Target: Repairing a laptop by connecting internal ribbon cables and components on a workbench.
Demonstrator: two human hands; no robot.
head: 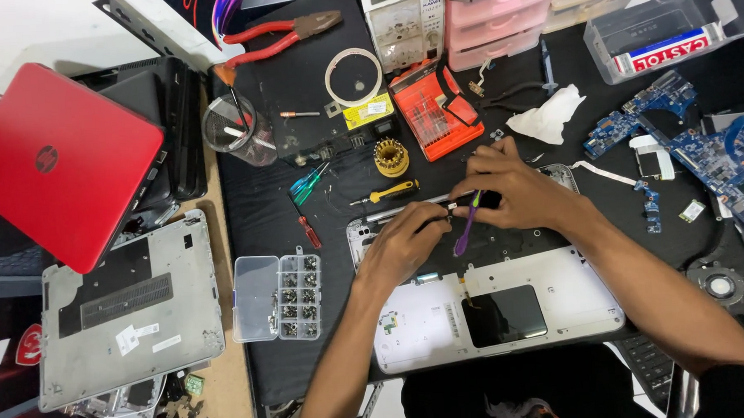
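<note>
Two hands work at the top edge of an upturned laptop palmrest.

Both forearms reach up from the lower edge, wrists bent so the hands meet over the white palmrest (556, 289), which lies on the black-matted worktop (304, 162). The right hand (516, 192) is curled, its fingertips pinched on a purple pry tool (467, 227). The tool's long axis runs nearly upright, tilted slightly, its lower tip pointing toward the person and resting over the palmrest's dark inner area. The left hand (406, 242) is closed into a loose fist, fingertips pressed by the tool's upper end; whether it holds anything I cannot tell. A yellow-handled screwdriver (388, 193) lies just beyond the left hand.
</note>
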